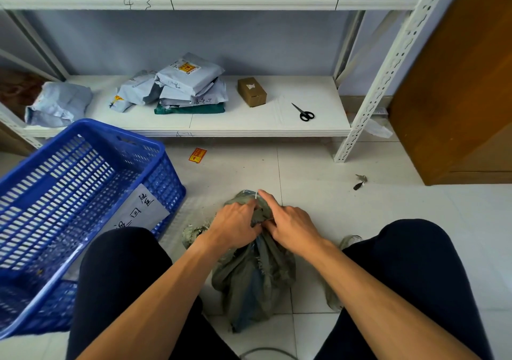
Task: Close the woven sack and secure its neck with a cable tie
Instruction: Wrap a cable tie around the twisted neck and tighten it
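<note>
Head view, squatting person, nearest to farthest. Between the knees the woven sack (255, 276) lies on the tiled floor, its body slumped toward the camera and its neck gathered into a bunch just beyond. The left hand (235, 225) grips that bunch with fingers curled tightly round it. The right hand (295, 231) rests against the other side, forefinger stretched forward and apparently pinching the white cable tie (256, 195) with the thumb, though the thumb tip is hidden. A short end of the tie stands up beside the fingertip, and whether the strap is already threaded through its head cannot be told. Judged risks: if the left grip slackens, the folds may spread and the loop would close on only part of the mouth. A loop sitting near the frayed top edge could slide off when pulled. A thin, smooth strap may slip from the pinch. Loose fabric caught unevenly would leave a gap. At left stands a tilted blue basket (119, 131). Farther off, on the low shelf (277, 127), lie scissors (304, 113), well out of reach for trimming the tail without releasing the neck.
</note>
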